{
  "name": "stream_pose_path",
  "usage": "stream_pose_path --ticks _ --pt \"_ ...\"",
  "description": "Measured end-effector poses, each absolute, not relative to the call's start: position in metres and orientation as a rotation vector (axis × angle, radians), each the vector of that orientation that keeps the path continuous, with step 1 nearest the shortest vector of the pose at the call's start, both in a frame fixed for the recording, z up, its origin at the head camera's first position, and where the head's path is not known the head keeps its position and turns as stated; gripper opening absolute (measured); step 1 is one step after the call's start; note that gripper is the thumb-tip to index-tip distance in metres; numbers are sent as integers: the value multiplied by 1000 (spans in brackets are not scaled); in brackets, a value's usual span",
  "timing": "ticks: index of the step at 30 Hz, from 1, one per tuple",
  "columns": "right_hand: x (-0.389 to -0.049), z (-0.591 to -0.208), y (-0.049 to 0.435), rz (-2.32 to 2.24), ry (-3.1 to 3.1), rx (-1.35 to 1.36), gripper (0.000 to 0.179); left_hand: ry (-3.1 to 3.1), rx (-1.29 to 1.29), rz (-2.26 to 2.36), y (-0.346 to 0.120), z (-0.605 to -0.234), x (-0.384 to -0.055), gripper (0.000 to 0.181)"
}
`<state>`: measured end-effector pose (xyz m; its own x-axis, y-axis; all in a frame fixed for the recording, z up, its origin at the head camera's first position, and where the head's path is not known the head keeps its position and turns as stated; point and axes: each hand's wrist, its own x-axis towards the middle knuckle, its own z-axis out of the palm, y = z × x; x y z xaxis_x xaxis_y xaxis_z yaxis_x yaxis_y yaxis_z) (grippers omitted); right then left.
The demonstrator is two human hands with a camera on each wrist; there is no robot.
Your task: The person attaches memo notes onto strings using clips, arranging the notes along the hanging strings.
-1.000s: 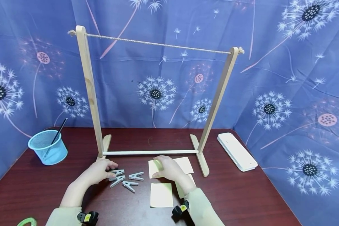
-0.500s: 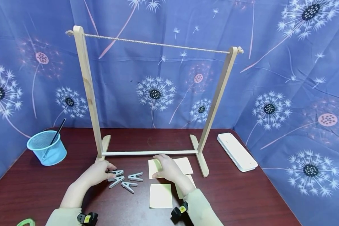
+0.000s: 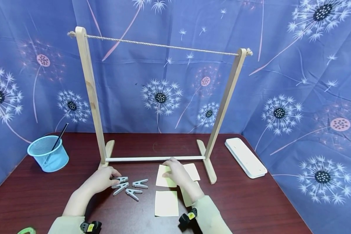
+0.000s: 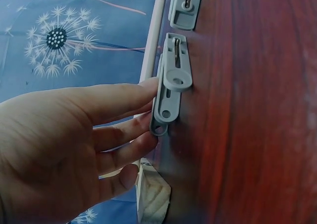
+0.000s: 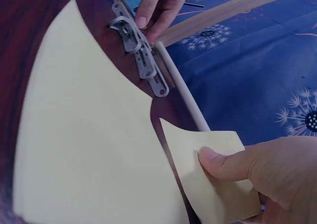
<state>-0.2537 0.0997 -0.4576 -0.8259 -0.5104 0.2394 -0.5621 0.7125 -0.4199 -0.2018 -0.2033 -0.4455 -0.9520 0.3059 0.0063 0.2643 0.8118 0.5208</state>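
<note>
My left hand (image 3: pixel 100 180) is at a cluster of grey clothespins. Its thumb and fingers pinch the handle end of the leftmost clothespin (image 3: pixel 123 178), which lies on the table; in the left wrist view the fingertips meet the overlapping clothespins (image 4: pixel 171 107). My right hand (image 3: pixel 179 177) pinches a pale yellow sticky note (image 5: pixel 218 179), thumb on top and fingers beneath, partly hidden. That note bends upward in the right wrist view. A second note (image 3: pixel 166 203) lies nearer me, another (image 3: pixel 192 171) behind the hand, and one (image 3: pixel 188 196) partly under the right wrist.
A wooden frame (image 3: pixel 90 87) stands across the table's back, with a rope (image 3: pixel 163 46) strung between its posts and a low white rod (image 3: pixel 155 159). A blue mesh cup (image 3: pixel 51 157) holds a black pencil. A white case (image 3: pixel 245 157) sits right. Green ring-shaped edge (image 3: pixel 27 230) shows bottom left.
My right hand has shifted slightly right, and the note in its fingers has moved and turned with it. The left hand stays at the clothespins.
</note>
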Motion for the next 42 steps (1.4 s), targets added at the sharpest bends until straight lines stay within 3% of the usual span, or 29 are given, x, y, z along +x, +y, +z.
stream_pose_path --ticks 10,20,42 --pt "-260 -452 109 950 -2799 886 13 2909 389 830 -207 -442 -205 28" --pt "-263 -448 114 1348 -2764 801 10 2883 379 852 -208 -440 -204 27" --pt "-259 -445 117 1445 -2713 719 6 2940 416 807 -211 -447 -200 22"
